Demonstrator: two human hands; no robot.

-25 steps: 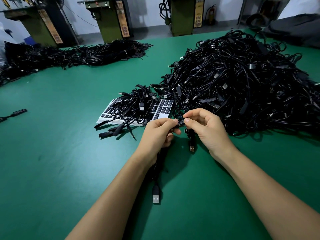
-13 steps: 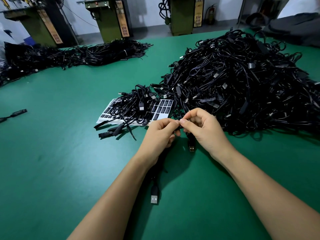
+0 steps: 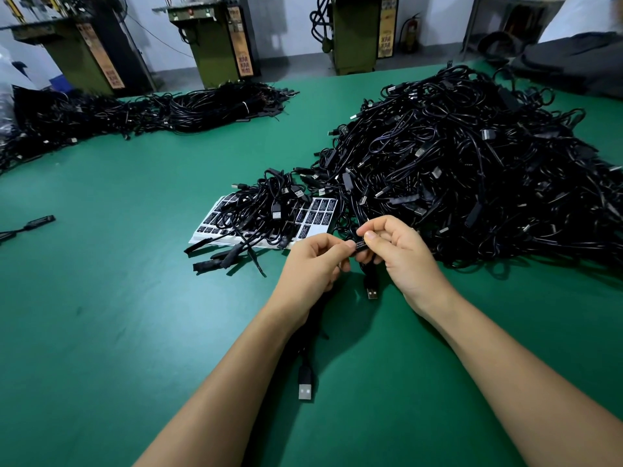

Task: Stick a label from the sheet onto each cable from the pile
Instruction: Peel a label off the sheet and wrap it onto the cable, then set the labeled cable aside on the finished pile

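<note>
Both hands meet over the green table [image 3: 118, 332], just nearer than the label sheet. Left hand [image 3: 312, 264] pinches one end of a small black inline block on a cable [image 3: 370, 274], thumb and forefinger curled onto it. Right hand [image 3: 399, 251] pinches the other end, thumb pressing down a label [image 3: 360, 245] with white print that lies along the block. I judge the label to be on and in the press-down stage; whether its edges are fully seated I cannot tell.

Near side: a USB plug [image 3: 305, 385] of a cable lies between my forearms, its lead running up under my left hand. A second plug [image 3: 372, 291] hangs just below the hands.

Middle: label sheet [image 3: 325, 210] flat on the table, largely covered by a small tangle of cables [image 3: 266, 210]. Many black labels remain on the visible rows.

Right, farther: main pile [image 3: 472, 170], large and tangled; I judge it unlabelled stock, so most of the job is left.

Far left: a long heap of cables [image 3: 151, 112], possibly finished ones; cannot confirm.
</note>
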